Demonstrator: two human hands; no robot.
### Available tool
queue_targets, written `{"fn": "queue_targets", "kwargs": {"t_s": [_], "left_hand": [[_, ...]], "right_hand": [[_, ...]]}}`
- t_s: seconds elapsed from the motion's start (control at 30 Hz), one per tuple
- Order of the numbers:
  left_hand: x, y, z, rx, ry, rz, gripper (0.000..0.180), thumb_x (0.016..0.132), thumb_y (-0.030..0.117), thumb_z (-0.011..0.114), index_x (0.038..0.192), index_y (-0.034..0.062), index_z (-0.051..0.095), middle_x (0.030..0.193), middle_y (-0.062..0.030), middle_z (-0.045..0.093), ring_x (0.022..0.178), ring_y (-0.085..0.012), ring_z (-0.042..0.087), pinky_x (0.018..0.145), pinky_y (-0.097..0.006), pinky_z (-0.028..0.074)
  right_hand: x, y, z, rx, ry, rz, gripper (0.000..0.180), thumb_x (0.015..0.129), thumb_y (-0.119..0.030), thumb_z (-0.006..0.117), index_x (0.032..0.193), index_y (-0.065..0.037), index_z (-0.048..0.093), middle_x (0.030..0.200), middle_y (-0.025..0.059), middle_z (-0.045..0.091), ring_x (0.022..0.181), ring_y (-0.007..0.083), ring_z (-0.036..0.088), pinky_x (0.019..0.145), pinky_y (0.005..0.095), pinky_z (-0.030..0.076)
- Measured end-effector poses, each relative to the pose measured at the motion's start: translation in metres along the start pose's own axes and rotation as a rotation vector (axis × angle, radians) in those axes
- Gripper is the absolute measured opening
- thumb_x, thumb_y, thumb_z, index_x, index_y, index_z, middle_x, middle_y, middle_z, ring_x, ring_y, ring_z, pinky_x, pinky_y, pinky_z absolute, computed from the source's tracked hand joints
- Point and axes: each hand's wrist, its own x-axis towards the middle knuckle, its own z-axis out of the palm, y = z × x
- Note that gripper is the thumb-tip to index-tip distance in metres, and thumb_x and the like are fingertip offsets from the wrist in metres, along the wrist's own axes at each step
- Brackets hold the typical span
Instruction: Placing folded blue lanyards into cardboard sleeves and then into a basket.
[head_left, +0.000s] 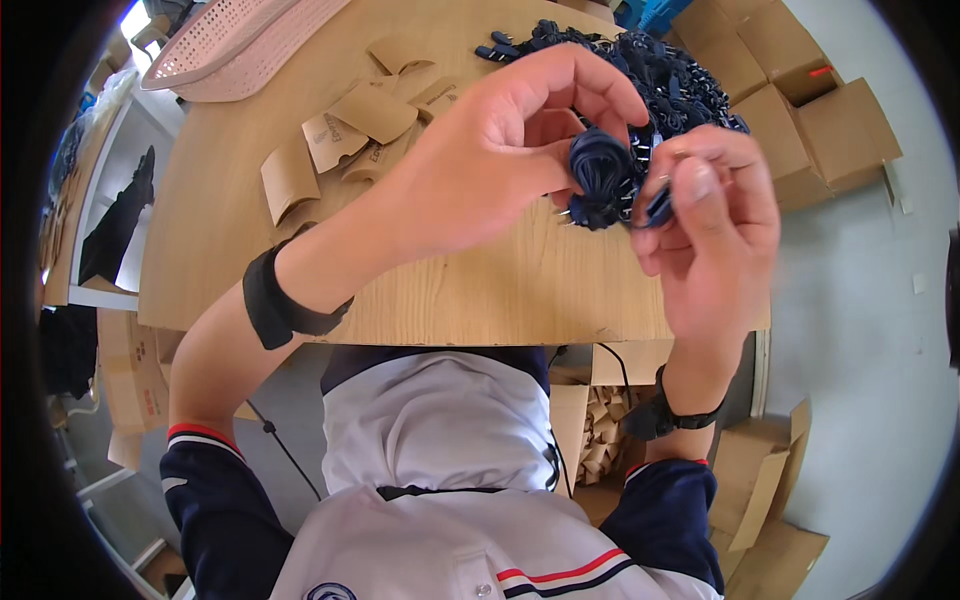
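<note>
My left hand (515, 130) is closed round a coiled dark cable (598, 168), held above the wooden table (520, 290). Close beside it, my right hand (715, 215) pinches a small dark connector (659, 205) between thumb and fingers. Whether that connector belongs to the same cable I cannot tell. Behind both hands spreads a heap of dark cables (685, 85) with metal plug pins showing. Part of the heap is hidden by my fingers.
Several brown cardboard sleeves (372, 112) lie on the table to the left. A pink perforated basket (225, 65) stands at the far left. Open cardboard boxes (800, 110) sit beyond the right edge. Below the table, another box holds crumpled brown cardboard pieces (603, 430).
</note>
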Motion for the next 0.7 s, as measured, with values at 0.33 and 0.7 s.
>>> {"fn": "queue_targets", "kwargs": {"t_s": [0.33,0.7], "left_hand": [[-0.026,-0.002,0.000,0.358,0.279,-0.144,0.022,0.089,0.005,0.053,0.111,0.0052,0.050,0.094,-0.0019,0.056,0.082,-0.0062,0.054,0.065,-0.022,0.041],[-0.085,0.001,-0.024,1.005,0.297,0.182,0.033,0.090,0.013,0.052,0.122,0.0043,0.052,0.124,-0.0149,0.053,0.117,-0.0363,0.046,0.101,-0.043,0.036]], "right_hand": [[-0.013,0.014,0.019,-0.167,-0.108,0.105,0.023,0.081,0.004,0.070,0.103,0.003,0.064,0.095,0.0050,0.066,0.081,0.0077,0.060,0.068,0.0191,0.048],[0.013,0.039,0.029,-0.430,-0.301,-0.559,0.018,0.093,-0.002,0.058,0.106,0.009,0.057,0.102,0.0248,0.067,0.094,0.0262,0.067,0.082,0.0312,0.053]]}}
